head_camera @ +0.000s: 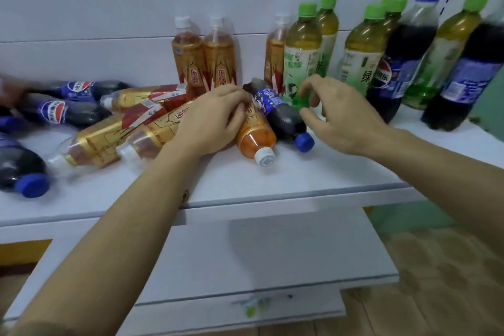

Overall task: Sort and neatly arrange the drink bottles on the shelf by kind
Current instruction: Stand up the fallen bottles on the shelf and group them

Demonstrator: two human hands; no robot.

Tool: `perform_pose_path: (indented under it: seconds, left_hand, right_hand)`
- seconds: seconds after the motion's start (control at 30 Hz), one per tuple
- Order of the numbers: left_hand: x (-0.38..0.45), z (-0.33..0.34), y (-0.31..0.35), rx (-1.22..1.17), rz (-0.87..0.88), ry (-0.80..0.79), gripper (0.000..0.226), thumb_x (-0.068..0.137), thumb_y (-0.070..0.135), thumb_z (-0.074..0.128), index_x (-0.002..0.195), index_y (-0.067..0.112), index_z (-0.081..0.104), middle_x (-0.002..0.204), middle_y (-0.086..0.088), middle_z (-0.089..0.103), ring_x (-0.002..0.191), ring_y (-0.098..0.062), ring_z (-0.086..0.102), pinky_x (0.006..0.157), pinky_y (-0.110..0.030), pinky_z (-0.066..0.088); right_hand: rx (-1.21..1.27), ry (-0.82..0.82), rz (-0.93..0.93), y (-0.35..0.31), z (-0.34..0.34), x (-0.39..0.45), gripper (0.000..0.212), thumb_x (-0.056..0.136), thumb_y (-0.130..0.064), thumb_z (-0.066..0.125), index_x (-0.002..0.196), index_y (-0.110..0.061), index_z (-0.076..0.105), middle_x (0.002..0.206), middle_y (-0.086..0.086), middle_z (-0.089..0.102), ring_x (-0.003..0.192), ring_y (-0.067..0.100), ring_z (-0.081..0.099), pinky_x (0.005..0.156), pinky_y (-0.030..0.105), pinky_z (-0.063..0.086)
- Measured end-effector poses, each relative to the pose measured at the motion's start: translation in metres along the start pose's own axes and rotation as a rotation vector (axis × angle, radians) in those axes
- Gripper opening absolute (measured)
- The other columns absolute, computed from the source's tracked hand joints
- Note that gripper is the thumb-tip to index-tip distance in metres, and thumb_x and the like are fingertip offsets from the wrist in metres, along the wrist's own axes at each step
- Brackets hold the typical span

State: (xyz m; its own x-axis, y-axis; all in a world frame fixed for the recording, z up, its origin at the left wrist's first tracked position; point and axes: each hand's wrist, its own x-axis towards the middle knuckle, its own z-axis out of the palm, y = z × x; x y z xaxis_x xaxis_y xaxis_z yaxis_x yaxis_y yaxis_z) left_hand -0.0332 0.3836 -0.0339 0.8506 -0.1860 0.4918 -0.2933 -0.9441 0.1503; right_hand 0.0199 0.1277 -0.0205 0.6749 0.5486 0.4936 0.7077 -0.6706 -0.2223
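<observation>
Both forearms reach over the white shelf (pixel 272 188); left hand (pixel 210 120) grips a lying orange-gold bottle (pixel 255 136), right hand (pixel 341 120) holds nothing.

Left fingers curl over that bottle's upper body, white cap pointing toward the camera. Touching it on the right lies a cola bottle (pixel 283 114), blue cap toward the camera; the right hand hovers just above and right of it, fingers spread and loosely bent, no contact I can confirm. Left of the grip: three more lying gold bottles (pixel 114 133), then lying cola bottles (pixel 65 109), blurred at the frame edge. Behind the grip stand two gold bottles (pixel 204 57), a third (pixel 275 57) half hidden. Behind the right hand stand green tea bottles (pixel 302 54), mixed further right with upright cola bottles (pixel 403 63).
</observation>
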Motion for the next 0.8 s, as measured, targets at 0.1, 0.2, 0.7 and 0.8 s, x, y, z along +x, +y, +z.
perform_pose_path:
  seconds: [0.1, 0.2, 0.7, 0.8]
  left_hand:
    - [-0.002, 0.003, 0.006, 0.003, -0.033, 0.022, 0.042, 0.100, 0.031, 0.037, 0.122, 0.014, 0.068, 0.128, -0.003, 0.067, 0.115, -0.022, 0.063, 0.097, -0.041, 0.052]
    - [-0.005, 0.008, 0.005, -0.038, -0.035, 0.058, 0.037, 0.102, 0.024, 0.040, 0.121, 0.012, 0.068, 0.129, -0.004, 0.068, 0.117, -0.021, 0.063, 0.102, -0.035, 0.048]
    - [-0.008, 0.018, -0.002, -0.070, -0.040, 0.131, 0.029, 0.103, 0.017, 0.045, 0.121, 0.013, 0.067, 0.128, -0.003, 0.067, 0.116, -0.020, 0.061, 0.100, -0.025, 0.042]
    - [-0.009, 0.016, -0.001, -0.094, -0.052, 0.115, 0.031, 0.103, 0.018, 0.044, 0.123, 0.013, 0.066, 0.130, -0.004, 0.066, 0.118, -0.021, 0.060, 0.101, -0.033, 0.046]
  right_hand:
    - [0.048, -0.043, 0.083, 0.010, 0.006, -0.011, 0.026, 0.097, -0.042, 0.056, 0.116, -0.026, 0.051, 0.097, -0.005, 0.056, 0.077, 0.016, 0.054, 0.069, 0.033, 0.039]
    - [0.172, -0.169, 0.171, 0.005, 0.014, -0.017, 0.044, 0.092, -0.060, 0.057, 0.122, -0.030, 0.043, 0.091, -0.006, 0.060, 0.075, 0.012, 0.057, 0.065, 0.037, 0.044]
    - [0.088, 0.160, 0.110, -0.031, -0.057, 0.048, 0.030, 0.095, -0.040, 0.058, 0.113, -0.017, 0.053, 0.096, 0.005, 0.063, 0.084, 0.027, 0.057, 0.075, 0.037, 0.046]
    - [-0.002, 0.114, 0.100, -0.047, -0.065, 0.096, 0.030, 0.099, -0.038, 0.055, 0.120, -0.016, 0.055, 0.103, 0.006, 0.057, 0.090, 0.027, 0.051, 0.076, 0.032, 0.037]
